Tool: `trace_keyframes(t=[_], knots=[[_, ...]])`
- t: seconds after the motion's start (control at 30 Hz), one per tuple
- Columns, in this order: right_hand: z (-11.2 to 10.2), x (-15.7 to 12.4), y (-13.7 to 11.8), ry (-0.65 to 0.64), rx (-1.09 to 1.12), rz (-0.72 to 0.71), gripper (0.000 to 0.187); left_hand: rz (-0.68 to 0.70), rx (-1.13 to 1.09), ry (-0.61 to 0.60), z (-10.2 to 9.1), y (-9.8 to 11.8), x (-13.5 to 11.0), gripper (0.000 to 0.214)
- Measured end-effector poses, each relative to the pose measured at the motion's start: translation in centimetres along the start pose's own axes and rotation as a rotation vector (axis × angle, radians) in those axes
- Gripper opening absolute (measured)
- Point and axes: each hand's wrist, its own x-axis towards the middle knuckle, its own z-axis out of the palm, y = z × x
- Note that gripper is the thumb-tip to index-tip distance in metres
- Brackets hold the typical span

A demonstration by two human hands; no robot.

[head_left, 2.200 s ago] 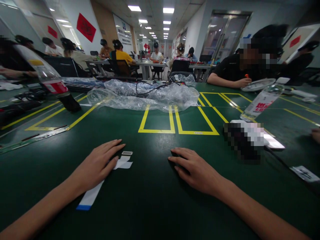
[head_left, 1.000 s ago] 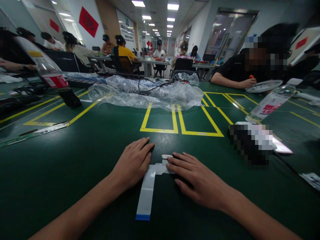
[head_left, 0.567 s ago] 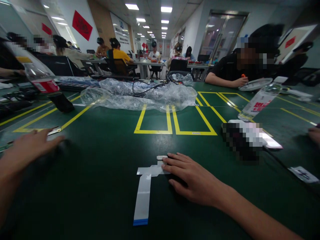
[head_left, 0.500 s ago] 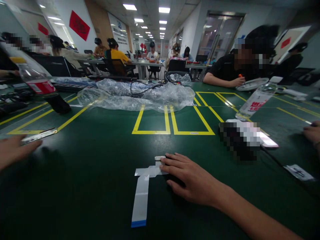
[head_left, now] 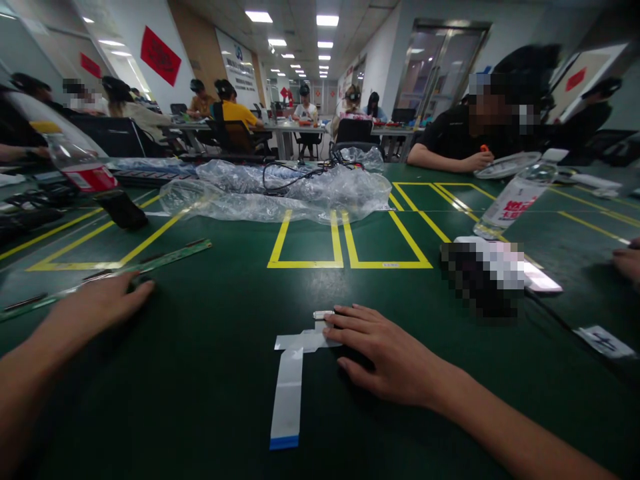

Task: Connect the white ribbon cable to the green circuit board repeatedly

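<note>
A white flat ribbon cable with a blue tip lies on the green table in front of me. It has a small connector at its far end. My right hand lies flat, palm down, with its fingertips on the cable's cross-shaped far end. My left hand is out to the left, its fingers pressed on a long, thin green circuit strip that runs diagonally across the table.
Crumpled clear plastic with a black cable lies beyond two yellow tape boxes. A tilted cola bottle stands left, a water bottle right, near a blurred-out object. Another person's hand rests at the right edge.
My left hand left the ribbon cable, reached far left and slid the green circuit strip rightward toward the middle. My right hand stayed on the cable's end.
</note>
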Motion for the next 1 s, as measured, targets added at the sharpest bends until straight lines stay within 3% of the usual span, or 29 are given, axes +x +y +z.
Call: trace_keyframes(t=[0.07,0.17,0.3,0.43,0.53,0.67,0.83,1.0], knots=[[0.0,0.0,0.0,-0.001,-0.004,0.001,0.052,-0.044,0.097,-0.033,1.0,2.7,-0.2,0.074],[0.1,0.1,0.0,0.005,-0.005,0.001,0.053,0.040,0.149,-0.079,2.2,9.2,-0.7,0.063],[0.3,0.3,0.1,0.003,-0.035,-0.007,0.054,0.243,0.110,-0.129,3.4,17.9,-2.7,0.058],[0.6,0.4,0.0,0.030,-0.079,-0.035,0.051,0.479,-0.013,-0.139,3.7,22.8,-5.4,0.055],[0.8,0.4,-0.1,0.063,-0.081,-0.062,0.052,0.570,-0.094,-0.160,3.4,24.3,-6.7,0.054],[0.9,0.4,-0.3,0.082,-0.074,-0.060,0.053,0.590,-0.204,-0.174,2.7,24.9,-7.1,0.053],[0.5,0.3,-0.5,0.053,-0.079,-0.036,0.051,0.567,-0.336,-0.201,2.3,23.8,-6.1,0.049],[0.3,0.3,-0.4,0.016,-0.066,-0.017,0.052,0.470,-0.252,-0.117,2.5,22.2,-5.0,0.041]])
